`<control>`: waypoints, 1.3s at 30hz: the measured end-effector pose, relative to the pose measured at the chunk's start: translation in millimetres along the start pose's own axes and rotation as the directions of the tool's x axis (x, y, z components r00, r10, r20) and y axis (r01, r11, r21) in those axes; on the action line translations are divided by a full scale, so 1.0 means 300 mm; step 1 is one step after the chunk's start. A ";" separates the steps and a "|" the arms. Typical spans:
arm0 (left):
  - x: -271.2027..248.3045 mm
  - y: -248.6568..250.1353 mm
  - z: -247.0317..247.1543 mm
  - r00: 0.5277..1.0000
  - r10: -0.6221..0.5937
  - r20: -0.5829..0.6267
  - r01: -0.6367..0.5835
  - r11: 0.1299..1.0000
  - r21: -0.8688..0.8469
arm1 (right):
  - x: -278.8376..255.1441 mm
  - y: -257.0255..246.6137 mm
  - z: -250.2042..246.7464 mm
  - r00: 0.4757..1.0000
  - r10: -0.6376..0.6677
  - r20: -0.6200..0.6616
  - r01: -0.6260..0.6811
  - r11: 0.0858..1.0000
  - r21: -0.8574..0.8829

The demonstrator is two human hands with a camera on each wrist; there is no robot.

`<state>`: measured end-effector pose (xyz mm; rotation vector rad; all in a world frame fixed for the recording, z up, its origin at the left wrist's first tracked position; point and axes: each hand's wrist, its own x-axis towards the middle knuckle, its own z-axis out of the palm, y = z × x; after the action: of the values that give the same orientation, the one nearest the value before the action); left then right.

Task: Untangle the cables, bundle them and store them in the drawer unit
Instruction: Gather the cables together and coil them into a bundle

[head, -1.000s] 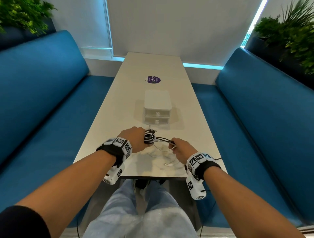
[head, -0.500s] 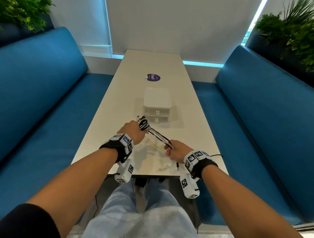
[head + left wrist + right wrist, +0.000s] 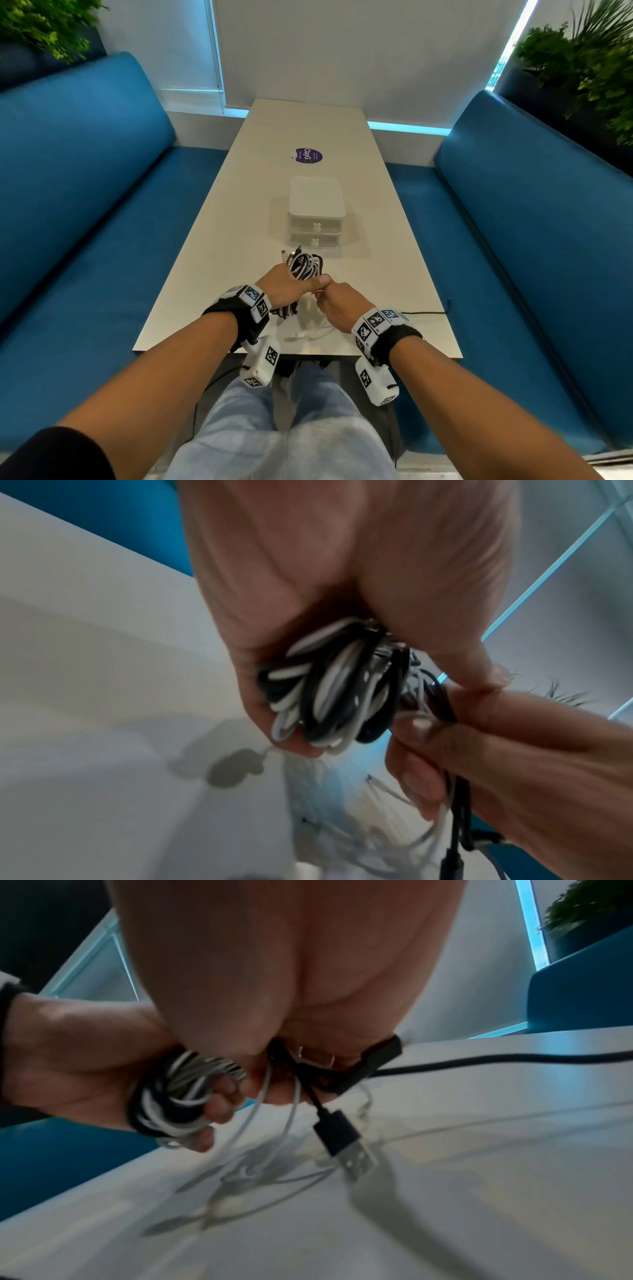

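Just above the table's near end, the left hand is gripping a coil of black & white cables, fingers curled thru the loops, prob. so the turns aren't springing apart. Touching it, the right hand is pinching the loose tails, w/ a black USB plug dangling below, likely keeping tension for the next wrap. More white slack is lying on the table under both hands. Farther out, the drawer unit is sitting w/ both drawers closed, near the coil, so storing isn't started yet.
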<state>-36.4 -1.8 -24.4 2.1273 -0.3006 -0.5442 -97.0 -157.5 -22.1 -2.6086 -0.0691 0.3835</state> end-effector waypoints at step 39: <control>-0.036 0.099 0.001 0.937 -0.112 -0.330 -0.008 0.939 -0.343 | 0.006 0.006 0.003 0.985 -0.089 0.147 0.091 0.996 -0.004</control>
<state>-46.3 -14.7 2.5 1.8510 0.0499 -0.2218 -95.6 -158.5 -24.2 -2.5731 -0.2387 0.5440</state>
